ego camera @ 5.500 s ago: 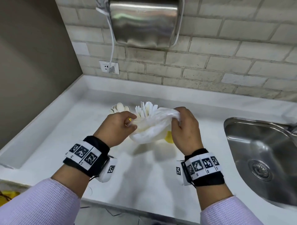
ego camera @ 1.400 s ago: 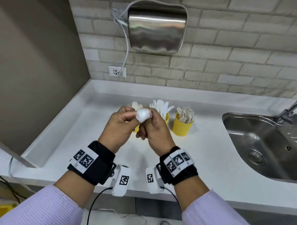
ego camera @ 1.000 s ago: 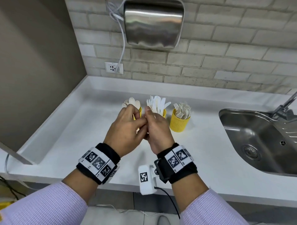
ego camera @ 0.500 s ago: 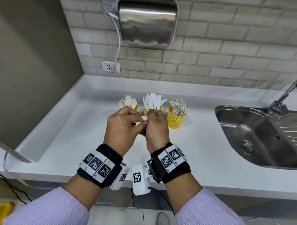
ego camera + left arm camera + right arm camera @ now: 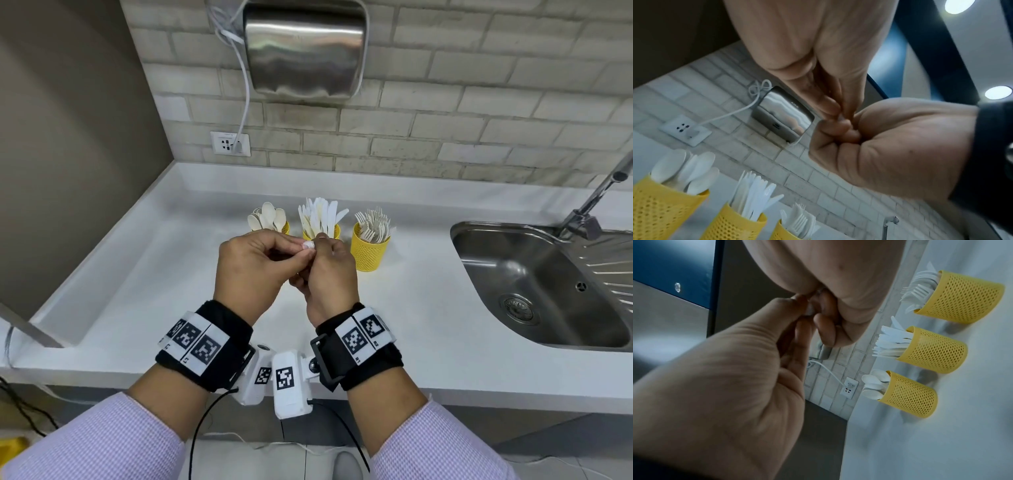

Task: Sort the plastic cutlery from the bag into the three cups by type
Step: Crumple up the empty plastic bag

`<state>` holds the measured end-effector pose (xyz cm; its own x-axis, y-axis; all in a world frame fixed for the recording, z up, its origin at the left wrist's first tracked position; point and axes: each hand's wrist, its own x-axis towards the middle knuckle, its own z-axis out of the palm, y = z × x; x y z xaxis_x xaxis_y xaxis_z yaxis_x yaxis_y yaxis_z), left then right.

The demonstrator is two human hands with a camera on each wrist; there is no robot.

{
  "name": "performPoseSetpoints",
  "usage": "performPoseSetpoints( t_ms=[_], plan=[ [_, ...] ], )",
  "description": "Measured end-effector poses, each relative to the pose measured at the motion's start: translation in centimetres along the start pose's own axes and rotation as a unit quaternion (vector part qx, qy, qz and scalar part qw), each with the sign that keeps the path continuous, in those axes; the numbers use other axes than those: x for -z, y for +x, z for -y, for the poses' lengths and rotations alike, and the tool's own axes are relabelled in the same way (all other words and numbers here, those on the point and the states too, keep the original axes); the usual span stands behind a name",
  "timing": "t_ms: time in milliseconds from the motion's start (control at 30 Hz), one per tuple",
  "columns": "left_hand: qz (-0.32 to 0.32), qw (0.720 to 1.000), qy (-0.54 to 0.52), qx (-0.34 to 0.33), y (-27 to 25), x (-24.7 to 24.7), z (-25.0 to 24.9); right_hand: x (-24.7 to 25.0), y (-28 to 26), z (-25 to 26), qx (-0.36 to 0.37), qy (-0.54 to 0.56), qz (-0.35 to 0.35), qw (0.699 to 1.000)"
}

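Observation:
Both hands meet above the white counter (image 5: pixel 147 274), in front of three yellow mesh cups. My left hand (image 5: pixel 255 270) and right hand (image 5: pixel 330 274) pinch the empty plastic bag (image 5: pixel 309 244), squeezed into a tiny white wad; most of it is hidden inside the fingers. The right wrist view shows a sliver of the bag (image 5: pixel 809 310) between the fingertips. The left cup (image 5: pixel 910 395) holds spoons (image 5: pixel 267 217), the middle cup (image 5: pixel 935 350) holds knives (image 5: pixel 320 216), and the right cup (image 5: pixel 368 251) holds forks (image 5: pixel 373 226).
A steel sink (image 5: pixel 534 284) with a faucet (image 5: pixel 596 195) lies to the right. On the brick wall hang a metal hand dryer (image 5: pixel 305 48) and a socket (image 5: pixel 230 144). A brown wall bounds the counter on the left.
The loose bag has been crumpled into a small wad between the fingers. Both hands stay pressed together in front of the cups, and less of the wad shows now.

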<state>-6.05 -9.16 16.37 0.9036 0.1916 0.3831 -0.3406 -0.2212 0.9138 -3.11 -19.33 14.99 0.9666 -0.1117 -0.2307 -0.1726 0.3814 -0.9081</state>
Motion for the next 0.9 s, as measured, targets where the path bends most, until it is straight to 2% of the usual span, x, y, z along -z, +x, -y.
performPoseSetpoints(
  t_ms=[67,233,300,367,500,600,667,767,833,900],
  plan=[
    [-0.001,0.999,-0.04,0.022,0.0,-0.1,-0.2,0.1,0.1,-0.1,0.004,-0.006,0.013,1.0],
    [0.027,0.992,0.105,-0.061,-0.3,-0.2,0.1,0.2,0.0,0.4,0.009,-0.014,0.048,0.999],
    [0.039,0.981,0.154,-0.109,-0.6,-0.4,0.4,0.2,0.1,0.2,0.018,-0.018,0.03,0.999],
    [0.074,0.957,0.229,-0.161,-1.1,-0.8,0.5,0.3,0.4,0.0,0.034,-0.028,0.002,0.999],
    [0.182,0.935,0.262,-0.158,-2.0,-0.6,0.5,2.2,0.9,0.5,0.034,-0.066,-0.029,0.997],
    [0.189,0.938,0.237,-0.165,-3.3,-0.7,-0.1,4.7,0.7,1.4,0.06,-0.112,-0.058,0.99],
    [0.194,0.941,0.228,-0.155,-4.2,-0.8,-0.3,6.6,0.9,1.7,0.083,-0.133,-0.086,0.984],
    [0.276,0.932,0.211,-0.104,-6.0,-0.9,0.9,10.2,1.0,1.7,0.136,-0.223,-0.137,0.956],
    [0.379,0.902,0.203,-0.044,-7.5,-0.9,2.4,13.0,0.4,1.7,0.166,-0.289,-0.161,0.929],
    [0.467,0.854,0.228,0.008,-9.0,-0.5,4.5,16.2,-0.5,1.3,0.179,-0.334,-0.183,0.907]
  ],
)
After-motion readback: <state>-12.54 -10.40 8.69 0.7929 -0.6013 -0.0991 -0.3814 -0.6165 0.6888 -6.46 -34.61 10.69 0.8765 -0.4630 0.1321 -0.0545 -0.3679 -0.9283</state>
